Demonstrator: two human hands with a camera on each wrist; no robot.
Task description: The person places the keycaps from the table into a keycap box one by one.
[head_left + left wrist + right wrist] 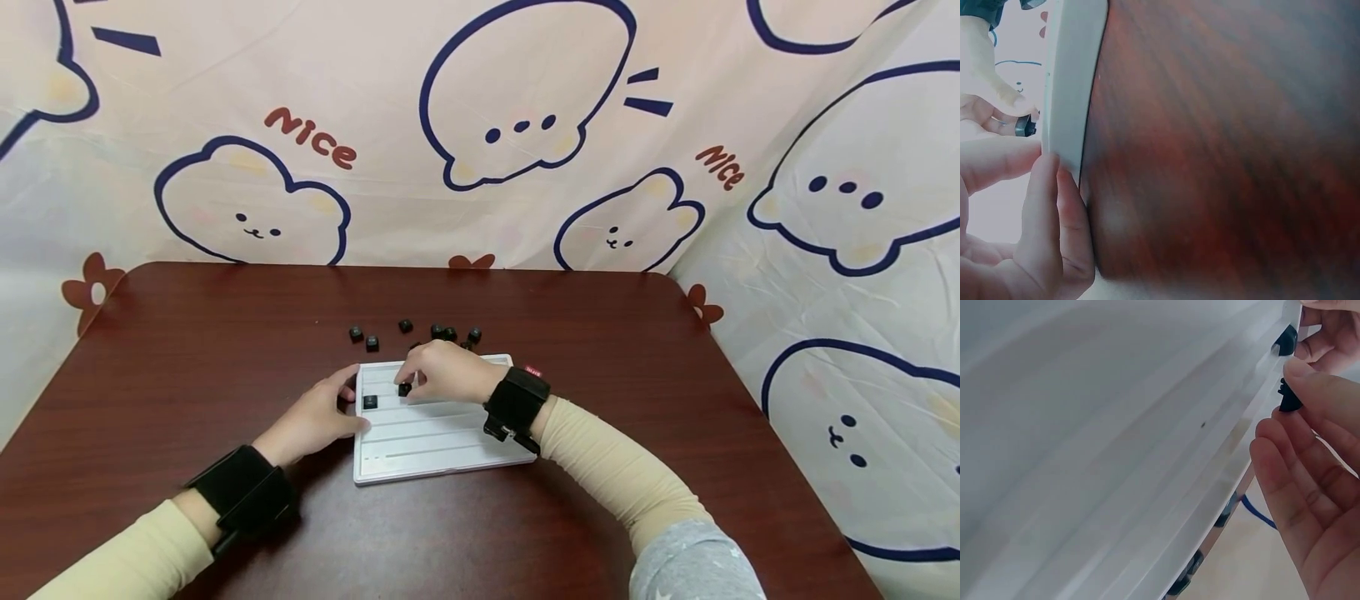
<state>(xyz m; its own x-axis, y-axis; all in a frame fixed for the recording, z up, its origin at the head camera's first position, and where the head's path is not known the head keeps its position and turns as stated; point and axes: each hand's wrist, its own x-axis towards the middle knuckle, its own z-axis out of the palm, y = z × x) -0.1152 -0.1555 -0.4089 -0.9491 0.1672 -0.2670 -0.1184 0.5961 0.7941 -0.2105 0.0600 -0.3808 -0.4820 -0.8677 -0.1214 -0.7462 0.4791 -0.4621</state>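
Observation:
A white ridged tray (450, 442) lies on the table, its surface split into several long shallow rows. My left hand (318, 417) holds the tray's left edge, thumb at the rim and the other fingers bent against its side. Between thumb and fingertips, my right hand (450, 372) pinches a small black keycap (405, 389) just over an upper row. That keycap (1289, 399) appears tilted in the right wrist view, its underside partly showing. Another black keycap (371, 402) sits on the tray near its left edge, to the left of the pinched one.
Several loose black keycaps (372, 342) lie on the brown table (225, 333) behind the tray, some partly hidden by the right hand. A printed cloth (390, 208) hangs behind the table and along its right side.

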